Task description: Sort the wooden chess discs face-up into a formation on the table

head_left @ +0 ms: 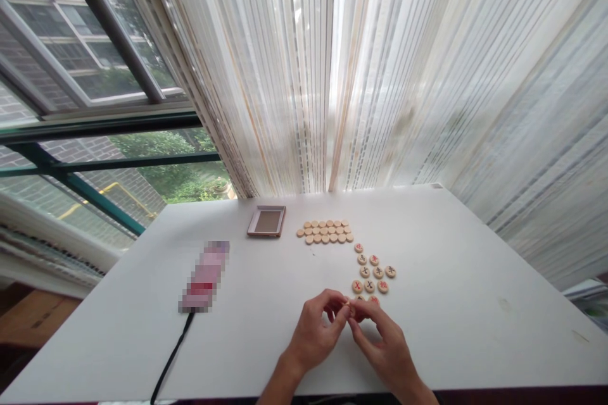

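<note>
My left hand and my right hand meet near the table's front edge, fingertips pinched together. Between them is a round wooden Chinese chess piece, mostly covered by the fingers. Just beyond the hands lie several Chinese chess pieces with red or black characters facing up, such as a red one and a black one. The nearest of these are partly hidden behind my fingers. Farther back, rows of blank-looking pieces sit packed side by side.
A shallow open box rests at the back of the white table. Left of the hands lies a blurred pink object with a black cable running to the front edge. Striped curtains hang behind the table; a window stands at left.
</note>
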`<state>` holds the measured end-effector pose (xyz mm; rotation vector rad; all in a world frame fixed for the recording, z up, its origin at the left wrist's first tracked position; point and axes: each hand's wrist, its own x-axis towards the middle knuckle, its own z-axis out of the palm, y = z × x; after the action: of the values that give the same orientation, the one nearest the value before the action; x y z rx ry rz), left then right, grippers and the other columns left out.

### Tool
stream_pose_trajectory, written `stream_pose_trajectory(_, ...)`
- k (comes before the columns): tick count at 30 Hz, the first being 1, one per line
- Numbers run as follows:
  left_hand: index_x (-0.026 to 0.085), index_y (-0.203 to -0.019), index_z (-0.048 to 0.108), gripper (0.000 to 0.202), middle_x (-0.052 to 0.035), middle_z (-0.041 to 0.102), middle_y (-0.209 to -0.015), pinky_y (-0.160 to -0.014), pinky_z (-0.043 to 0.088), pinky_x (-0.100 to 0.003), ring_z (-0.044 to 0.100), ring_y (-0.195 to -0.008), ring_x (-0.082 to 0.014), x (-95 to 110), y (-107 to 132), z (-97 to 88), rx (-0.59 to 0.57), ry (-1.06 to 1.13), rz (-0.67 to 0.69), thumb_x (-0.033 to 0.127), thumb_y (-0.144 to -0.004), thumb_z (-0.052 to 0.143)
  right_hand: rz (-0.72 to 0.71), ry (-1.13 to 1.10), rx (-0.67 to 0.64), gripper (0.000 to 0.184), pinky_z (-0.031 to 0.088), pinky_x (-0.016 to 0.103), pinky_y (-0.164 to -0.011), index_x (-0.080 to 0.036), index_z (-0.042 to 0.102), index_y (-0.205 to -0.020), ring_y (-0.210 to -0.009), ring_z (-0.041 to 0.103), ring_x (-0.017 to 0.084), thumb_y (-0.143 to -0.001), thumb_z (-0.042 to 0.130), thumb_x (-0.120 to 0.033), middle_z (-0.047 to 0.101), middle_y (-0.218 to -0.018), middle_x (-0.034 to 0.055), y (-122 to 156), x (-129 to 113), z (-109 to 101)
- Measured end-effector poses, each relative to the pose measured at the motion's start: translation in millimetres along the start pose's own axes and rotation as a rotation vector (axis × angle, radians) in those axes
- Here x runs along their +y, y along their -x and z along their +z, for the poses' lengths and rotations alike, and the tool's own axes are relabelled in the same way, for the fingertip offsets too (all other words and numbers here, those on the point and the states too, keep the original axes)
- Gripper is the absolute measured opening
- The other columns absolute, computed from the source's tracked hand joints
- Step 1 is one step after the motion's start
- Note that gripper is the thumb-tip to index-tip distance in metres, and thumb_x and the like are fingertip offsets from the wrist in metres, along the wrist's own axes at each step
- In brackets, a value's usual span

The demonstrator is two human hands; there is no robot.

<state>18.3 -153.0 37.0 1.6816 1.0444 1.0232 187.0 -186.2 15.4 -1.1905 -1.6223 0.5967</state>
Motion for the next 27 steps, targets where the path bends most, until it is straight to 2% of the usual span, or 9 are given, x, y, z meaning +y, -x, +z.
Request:
stream_pose_trajectory(6, 0.019, -0.11, 0.063, 0.021, -0.0069, 0.073, -0.095, -0.076, 0.055, -0.027, 0.068, -0.084, -0.018, -2.6, 11.6, 3.1, 0.029, 0.095, -0.014, 0.033, -0.094, 0.059, -0.038, -0.002, -0.052, 0.03, 0.061, 0.032, -0.079, -0.026, 0.061, -0.123, -0.086, 0.071, 0.021, -0.094, 0.058, -0.025, 0.072, -0.102, 0.0062, 0.6, 5.9, 1.7)
stream_pose_trajectory(14, 0.018, -0.113, 0.061, 0.023, -0.0073, 0.071, -0.094, -0.076, 0.054, -0.027, 0.067, -0.083, -0.0174, -6.6, 16.9, 1.3, 0.043, 0.154, -0.023, 0.031, -0.094, 0.06, -0.053, 0.007, -0.086, 0.035, 0.059, 0.031, -0.086, -0.026, 0.059, -0.129, -0.094, 0.07, 0.02, -0.094, 0.056, -0.021, 0.071, -0.112, 0.0066, 2.0, 6.3, 1.3)
stream_pose_trajectory(23, 0.017, -0.106, 0.062, 0.017, -0.0073, 0.071, -0.094, -0.076, 0.053, -0.027, 0.067, -0.083, -0.0174, -5.3, 15.8, 0.5, 0.019, 0.139, -0.028, 0.029, -0.095, 0.058, -0.038, 0.004, -0.01, 0.018, 0.059, 0.026, -0.071, -0.025, 0.064, -0.107, -0.074, 0.069, 0.017, -0.089, 0.065, -0.025, 0.071, -0.086, 0.001, 0.1, 0.2, 1.6)
stream_pose_trajectory(27, 0.017, -0.109, 0.062, 0.018, -0.0068, 0.072, -0.093, -0.078, 0.053, -0.028, 0.067, -0.084, -0.018, -3.9, 15.4, 0.1, -0.004, 0.119, -0.017, 0.027, -0.094, 0.059, -0.032, 0.002, -0.022, 0.013, 0.058, 0.025, -0.069, -0.024, 0.063, -0.102, -0.071, 0.067, 0.016, -0.089, 0.064, -0.024, 0.069, -0.082, 0.0003, -1.2, -5.0, 0.8)
